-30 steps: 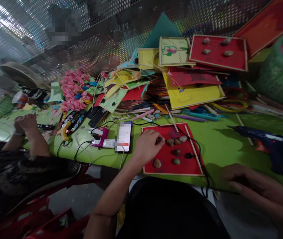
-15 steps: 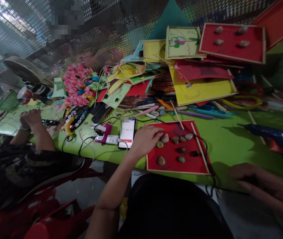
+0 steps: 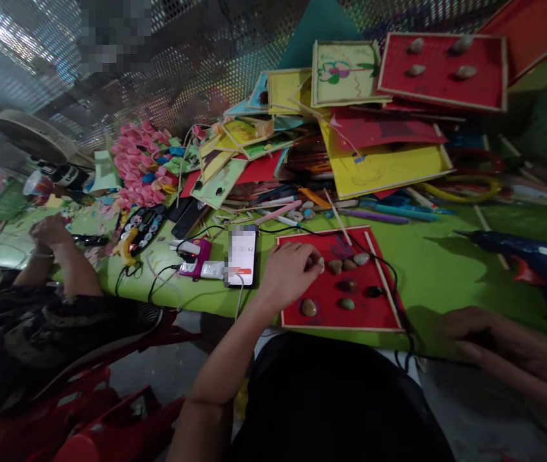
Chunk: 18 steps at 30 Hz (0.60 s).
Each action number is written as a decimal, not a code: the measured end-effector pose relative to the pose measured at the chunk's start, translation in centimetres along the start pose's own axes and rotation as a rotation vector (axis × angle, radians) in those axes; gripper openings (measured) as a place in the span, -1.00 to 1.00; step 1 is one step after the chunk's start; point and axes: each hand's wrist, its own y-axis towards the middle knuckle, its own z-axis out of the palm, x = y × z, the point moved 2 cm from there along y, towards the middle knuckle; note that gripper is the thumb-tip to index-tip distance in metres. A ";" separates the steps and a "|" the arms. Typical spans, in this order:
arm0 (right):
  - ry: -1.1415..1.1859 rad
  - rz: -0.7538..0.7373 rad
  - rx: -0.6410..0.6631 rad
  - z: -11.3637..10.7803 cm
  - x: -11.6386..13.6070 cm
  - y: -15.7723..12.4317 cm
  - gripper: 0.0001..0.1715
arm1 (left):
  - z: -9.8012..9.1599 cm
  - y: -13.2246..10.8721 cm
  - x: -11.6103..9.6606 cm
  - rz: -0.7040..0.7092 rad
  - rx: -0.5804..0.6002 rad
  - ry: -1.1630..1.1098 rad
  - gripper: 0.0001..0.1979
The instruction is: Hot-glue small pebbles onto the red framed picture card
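Observation:
My left hand point(image 3: 293, 269) reaches over the left side of a red board point(image 3: 302, 321) framed with thin wooden sticks. Its fingertips are closed on a pale pebble point(image 3: 320, 264) at the board's surface. Several other pebbles lie on the red sheet, among them a brown pebble point(image 3: 309, 308) at the lower left, a green pebble point(image 3: 347, 303) and a black pebble point(image 3: 375, 291). My right hand point(image 3: 490, 337) rests in shadow by the table's front edge, thumb and fingers apart, with nothing seen in it. Above it lies a blue glue gun point(image 3: 519, 253).
Left of the board are a phone point(image 3: 241, 256) and a purple power adapter point(image 3: 195, 256) with cables. A black cord point(image 3: 393, 276) crosses the board. Framed cards point(image 3: 442, 70), pens and pink paper flowers point(image 3: 141, 160) pile up behind. Another person's hands point(image 3: 54, 234) rest at the left.
My left hand has shifted slightly right and its fingers have closed round the pale pebble, covering the green one beside it. The right hand stays in place. The view has tilted a little.

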 end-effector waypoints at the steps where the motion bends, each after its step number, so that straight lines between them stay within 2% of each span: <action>1: -0.004 -0.014 0.036 0.1 0.0 0.0 -0.66 | 0.1 0.0 -0.1 0.000 0.000 -0.001 -0.91; 3: -0.015 -0.048 0.109 0.1 0.0 -0.1 -0.69 | 0.1 -0.1 -0.2 -0.004 0.002 -0.005 -0.92; 6: -0.019 -0.035 0.097 -0.1 0.0 -0.2 -0.70 | -0.2 -0.3 0.1 -0.018 -0.009 -0.022 -0.88; 13: -0.018 0.039 0.094 -0.1 -0.5 -0.4 -0.74 | -2.4 -1.2 1.2 -0.009 -0.133 -0.076 -0.89; 18: -0.024 0.058 0.101 -0.4 -1.0 0.3 -0.68 | -1.6 -1.4 1.0 0.008 -0.065 -0.063 -0.87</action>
